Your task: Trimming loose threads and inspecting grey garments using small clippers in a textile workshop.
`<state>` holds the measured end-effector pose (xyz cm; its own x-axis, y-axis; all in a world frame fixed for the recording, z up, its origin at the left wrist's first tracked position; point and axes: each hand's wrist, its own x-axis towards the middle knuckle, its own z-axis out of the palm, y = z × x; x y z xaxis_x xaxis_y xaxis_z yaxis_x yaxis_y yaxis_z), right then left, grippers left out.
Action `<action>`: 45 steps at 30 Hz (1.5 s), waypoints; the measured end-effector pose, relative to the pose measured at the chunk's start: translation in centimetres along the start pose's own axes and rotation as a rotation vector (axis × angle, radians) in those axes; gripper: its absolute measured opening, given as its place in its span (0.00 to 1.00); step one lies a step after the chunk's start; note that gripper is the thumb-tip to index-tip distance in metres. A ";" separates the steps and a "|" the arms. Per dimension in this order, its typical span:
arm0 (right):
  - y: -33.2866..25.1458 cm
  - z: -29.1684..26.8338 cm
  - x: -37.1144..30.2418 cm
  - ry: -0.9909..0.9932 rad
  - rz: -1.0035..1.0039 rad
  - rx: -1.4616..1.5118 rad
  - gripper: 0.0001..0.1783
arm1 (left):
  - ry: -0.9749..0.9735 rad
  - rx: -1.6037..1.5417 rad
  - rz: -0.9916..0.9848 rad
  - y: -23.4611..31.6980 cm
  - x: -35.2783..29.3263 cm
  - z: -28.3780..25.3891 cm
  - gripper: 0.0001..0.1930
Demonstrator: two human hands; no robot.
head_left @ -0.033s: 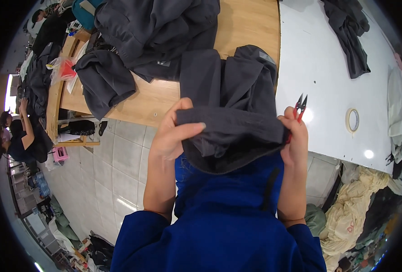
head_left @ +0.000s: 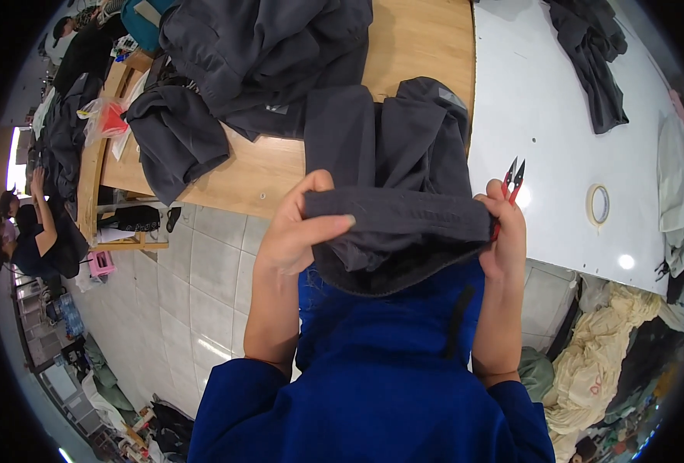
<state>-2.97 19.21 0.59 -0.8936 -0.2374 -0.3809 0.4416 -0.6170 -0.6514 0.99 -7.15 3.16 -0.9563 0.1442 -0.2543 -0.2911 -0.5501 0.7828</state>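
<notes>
Dark grey trousers [head_left: 404, 220] hang between my hands, the waistband held up in front of my blue top and its opening facing me. Their two legs stretch away over the wooden table's edge. My left hand [head_left: 292, 231] is closed on the waistband's left end, thumb on the near face. At the right end my right hand [head_left: 504, 231] grips the band. That same hand also holds red-handled thread snips [head_left: 514, 181], their dark points sticking up past the fingers. The palm hides the lower part of the handles.
On the wooden table [head_left: 419, 46] lies a heap of dark grey garments [head_left: 265, 54]. A white table [head_left: 542, 193] adjoins it on the right, with a tape roll [head_left: 599, 204] and another dark garment [head_left: 596, 69]. Cream cloth [head_left: 604, 355] is piled low at right. Another person [head_left: 45, 235] works far left.
The waistband has tilted slightly, so a little more of its outer face shows. Both hands keep their hold, and the snips stay in my right hand.
</notes>
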 end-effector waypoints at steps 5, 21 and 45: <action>0.1 -1.6 1.9 -0.065 0.002 0.129 0.09 | -0.118 0.078 0.017 -0.5 0.4 1.7 0.19; 2.5 5.7 -2.5 -0.126 -0.805 -1.150 0.17 | -0.043 0.276 0.070 -1.0 0.2 4.1 0.17; 0.5 4.9 -4.4 -0.226 0.025 -0.811 0.05 | -0.011 0.230 0.041 -1.6 -0.3 2.3 0.14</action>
<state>0.84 16.26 5.14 -0.8394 -0.4414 -0.3172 0.3050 0.1005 -0.9470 1.68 -4.45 3.31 -0.9673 0.1353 -0.2144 -0.2492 -0.3536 0.9016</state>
